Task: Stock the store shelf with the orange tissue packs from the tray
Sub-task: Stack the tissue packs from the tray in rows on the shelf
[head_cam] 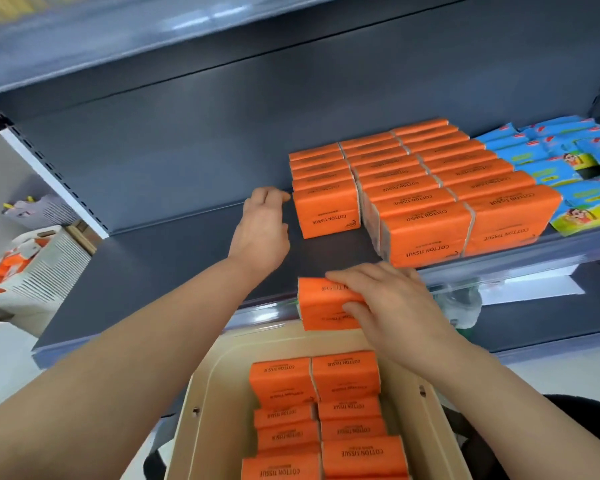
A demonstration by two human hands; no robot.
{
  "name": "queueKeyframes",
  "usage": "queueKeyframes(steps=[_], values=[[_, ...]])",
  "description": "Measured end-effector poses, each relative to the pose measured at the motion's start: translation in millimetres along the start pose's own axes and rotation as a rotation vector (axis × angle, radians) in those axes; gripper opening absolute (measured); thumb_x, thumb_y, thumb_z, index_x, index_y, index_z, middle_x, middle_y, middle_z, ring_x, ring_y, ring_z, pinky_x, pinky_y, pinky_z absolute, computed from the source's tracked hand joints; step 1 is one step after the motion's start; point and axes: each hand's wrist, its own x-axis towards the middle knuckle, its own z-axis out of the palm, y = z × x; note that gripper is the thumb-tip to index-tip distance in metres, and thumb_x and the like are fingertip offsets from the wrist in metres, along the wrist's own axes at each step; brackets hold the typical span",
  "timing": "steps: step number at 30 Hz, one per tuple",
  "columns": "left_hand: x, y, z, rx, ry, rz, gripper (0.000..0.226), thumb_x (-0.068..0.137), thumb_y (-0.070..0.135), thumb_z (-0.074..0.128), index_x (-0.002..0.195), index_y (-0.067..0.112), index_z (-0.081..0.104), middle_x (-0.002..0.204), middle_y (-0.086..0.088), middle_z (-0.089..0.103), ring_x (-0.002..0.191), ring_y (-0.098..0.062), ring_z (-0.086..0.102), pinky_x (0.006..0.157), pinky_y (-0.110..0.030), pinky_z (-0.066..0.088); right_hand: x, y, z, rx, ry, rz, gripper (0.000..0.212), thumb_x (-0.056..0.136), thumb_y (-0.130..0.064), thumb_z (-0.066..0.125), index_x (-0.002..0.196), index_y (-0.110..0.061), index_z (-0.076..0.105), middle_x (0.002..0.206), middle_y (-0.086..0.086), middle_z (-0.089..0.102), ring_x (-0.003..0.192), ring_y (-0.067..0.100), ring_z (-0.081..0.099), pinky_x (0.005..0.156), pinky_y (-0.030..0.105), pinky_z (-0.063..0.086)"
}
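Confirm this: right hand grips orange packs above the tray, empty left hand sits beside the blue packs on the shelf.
No. In the head view the empty left hand is beside the leftmost orange row on the shelf; the blue packs lie far right. The right hand grips orange packs above the tray.

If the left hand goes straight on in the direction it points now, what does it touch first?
Most likely the front orange pack of the leftmost stocked column: the left hand points up and right, its fingertips almost at that pack's left side. Depth is unclear.
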Motion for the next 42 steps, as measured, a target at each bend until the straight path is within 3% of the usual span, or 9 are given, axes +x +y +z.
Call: queueKeyframes(steps=[4, 11, 16, 23, 30, 35, 39, 42], values=[[-25.6, -18.1, -20.8, -0.009, 0.036, -0.039, 0.044, 0.092, 0.003, 0.052, 0.135, 0.011, 0.044, 0.140, -0.003, 0.038, 0.125, -0.020, 0.041, 0.080, -0.028, 0.043, 46.5, -8.3, -18.9, -0.045, 0.119, -0.019, 0.044, 0.088, -0.021, 0.064, 0.130, -0.027, 0.054, 0.122, -0.001, 0.062, 0.112, 0.025, 0.056, 0.092, 0.042, 0.038], [-40.9, -30.0, -23.0, -0.042, 0.030, -0.063, 0.041, 0.092, 0.005, 0.053, 0.132, 0.013, 0.046, 0.140, -0.001, 0.037, 0.126, -0.018, 0.038, 0.082, -0.028, 0.045, 127.2, 15.6, -4.3, -0.157, -0.035, 0.051, 0.045, 0.087, -0.011, 0.063, 0.129, -0.024, 0.053, 0.125, 0.007, 0.048, 0.114, 0.029, 0.050, 0.093, 0.038, 0.039], [-42.4, -30.1, -16.6, -0.065, -0.003, -0.063, 0.041, 0.093, 0.006, 0.052, 0.132, 0.016, 0.046, 0.143, 0.001, 0.033, 0.129, -0.016, 0.035, 0.085, -0.027, 0.043, 143.1, 30.1, 13.2, -0.454, 0.009, 0.105, 0.048, 0.085, -0.009, 0.058, 0.127, -0.031, 0.052, 0.126, 0.004, 0.049, 0.123, 0.028, 0.037, 0.093, 0.043, 0.031], [-52.6, -32.4, -9.2, -0.081, -0.048, -0.055, 0.041, 0.093, 0.006, 0.054, 0.132, 0.016, 0.047, 0.145, 0.001, 0.032, 0.129, -0.016, 0.037, 0.085, -0.025, 0.044, 144.7, 26.7, 20.7, -0.576, 0.056, 0.160, 0.050, 0.082, -0.002, 0.054, 0.128, -0.020, 0.050, 0.125, 0.012, 0.049, 0.124, 0.032, 0.039, 0.094, 0.047, 0.031], [-81.3, -33.8, -12.8, -0.092, -0.052, -0.029, 0.040, 0.093, 0.007, 0.053, 0.131, 0.016, 0.047, 0.142, 0.002, 0.037, 0.128, -0.016, 0.038, 0.089, -0.028, 0.046, 109.5, 10.7, 14.6, -0.576, 0.121, 0.084, 0.056, 0.077, -0.008, 0.065, 0.129, -0.021, 0.048, 0.125, 0.008, 0.051, 0.117, 0.031, 0.043, 0.089, 0.045, 0.035], [-132.5, -42.9, -4.4, -0.093, -0.109, 0.022, 0.039, 0.091, 0.004, 0.052, 0.128, 0.016, 0.050, 0.136, 0.002, 0.044, 0.124, -0.017, 0.041, 0.093, -0.028, 0.044, 35.8, -7.5, 32.1, -0.525, 0.159, -0.057, 0.054, 0.060, -0.005, 0.078, 0.111, -0.020, 0.064, 0.103, 0.005, 0.062, 0.096, 0.030, 0.056, 0.079, 0.045, 0.042], [-183.3, -54.0, 11.6, -0.077, -0.154, -0.007, 0.036, 0.090, 0.010, 0.054, 0.124, 0.021, 0.054, 0.130, 0.006, 0.052, 0.121, -0.014, 0.048, 0.101, -0.031, 0.043, -31.2, -11.3, 59.8, -0.473, 0.014, -0.081, 0.049, 0.058, -0.004, 0.078, 0.102, -0.024, 0.067, 0.100, -0.001, 0.064, 0.092, 0.024, 0.060, 0.072, 0.039, 0.044], [-221.4, -63.3, 27.5, -0.103, -0.214, -0.077, 0.033, 0.090, 0.011, 0.053, 0.121, 0.022, 0.056, 0.126, 0.007, 0.053, 0.113, -0.011, 0.053, 0.096, -0.018, 0.039, -65.1, -7.5, 76.9, -0.440, -0.111, -0.033, 0.041, 0.063, -0.006, 0.073, 0.097, -0.028, 0.069, 0.097, -0.004, 0.066, 0.093, 0.023, 0.063, 0.076, 0.039, 0.047]])
